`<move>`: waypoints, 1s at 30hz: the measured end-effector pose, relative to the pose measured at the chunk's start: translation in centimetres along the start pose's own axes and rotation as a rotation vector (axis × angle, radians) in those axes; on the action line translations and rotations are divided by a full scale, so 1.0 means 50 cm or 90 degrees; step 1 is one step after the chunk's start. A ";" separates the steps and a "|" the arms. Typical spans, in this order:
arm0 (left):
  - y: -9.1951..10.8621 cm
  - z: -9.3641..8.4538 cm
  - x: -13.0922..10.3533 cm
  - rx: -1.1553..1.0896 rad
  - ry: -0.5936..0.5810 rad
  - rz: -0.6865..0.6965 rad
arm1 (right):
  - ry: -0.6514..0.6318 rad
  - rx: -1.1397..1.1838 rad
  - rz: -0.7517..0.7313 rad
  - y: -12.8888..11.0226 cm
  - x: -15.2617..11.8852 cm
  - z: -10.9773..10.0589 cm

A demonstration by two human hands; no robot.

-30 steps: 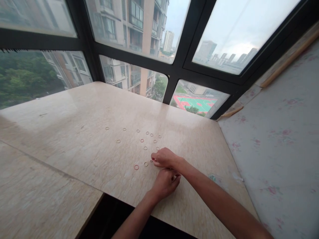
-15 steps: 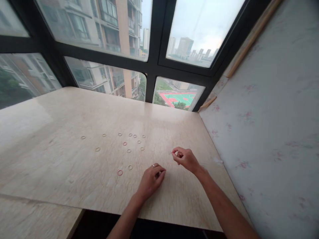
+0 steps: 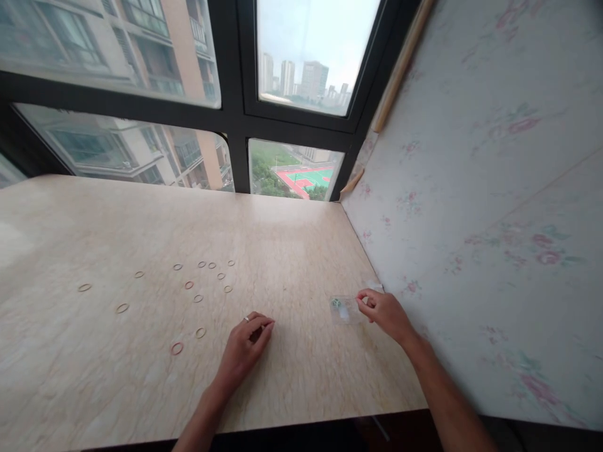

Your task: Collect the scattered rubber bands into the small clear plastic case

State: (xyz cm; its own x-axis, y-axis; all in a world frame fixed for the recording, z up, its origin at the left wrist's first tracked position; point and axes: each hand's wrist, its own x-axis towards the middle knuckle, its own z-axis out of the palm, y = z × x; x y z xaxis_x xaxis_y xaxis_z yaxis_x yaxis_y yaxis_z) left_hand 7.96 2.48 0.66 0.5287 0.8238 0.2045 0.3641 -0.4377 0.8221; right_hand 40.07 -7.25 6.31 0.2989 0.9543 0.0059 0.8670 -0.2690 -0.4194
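Observation:
My left hand (image 3: pixel 245 342), with a ring on one finger, rests on the marble-patterned surface, its fingers curled together; whatever it may hold is hidden. At the right, my right hand (image 3: pixel 381 309) pinches at the right side of a clear plastic box (image 3: pixel 343 312). Something small and reddish shows at its fingertips, too small to name. Green bands (image 3: pixel 336 302) lie inside the box at its left end. Several thin rings are scattered left of my hands, among them a red ring (image 3: pixel 176 348), a smaller red ring (image 3: pixel 189 285) and a yellowish ring (image 3: pixel 200 333).
The pale marble-patterned surface (image 3: pixel 292 251) meets dark window frames (image 3: pixel 239 150) at the back. A flower-patterned wall (image 3: pixel 471 188) borders its right side. A small whitish piece (image 3: pixel 375 286) lies by the wall behind my right hand.
The view has turned to the right, bringing the clear box into sight. My right hand has moved right, to the box. My left hand keeps its curled pose on the surface.

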 end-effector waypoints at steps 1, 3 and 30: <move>0.001 0.000 0.000 0.000 0.000 -0.001 | -0.020 -0.029 -0.009 -0.002 0.005 0.001; 0.002 -0.001 0.001 0.001 0.000 -0.002 | -0.060 -0.081 -0.025 -0.005 0.015 0.004; 0.022 -0.041 -0.008 -0.029 0.121 0.001 | 0.184 0.189 0.090 0.093 -0.135 0.079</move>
State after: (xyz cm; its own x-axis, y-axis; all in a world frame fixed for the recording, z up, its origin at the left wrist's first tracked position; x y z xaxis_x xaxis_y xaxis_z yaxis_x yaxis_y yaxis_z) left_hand 6.57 2.40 2.57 0.3727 0.8784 0.2991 0.3262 -0.4257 0.8440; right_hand 40.50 -14.42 0.75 0.5428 0.8233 0.1662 0.6699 -0.3050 -0.6770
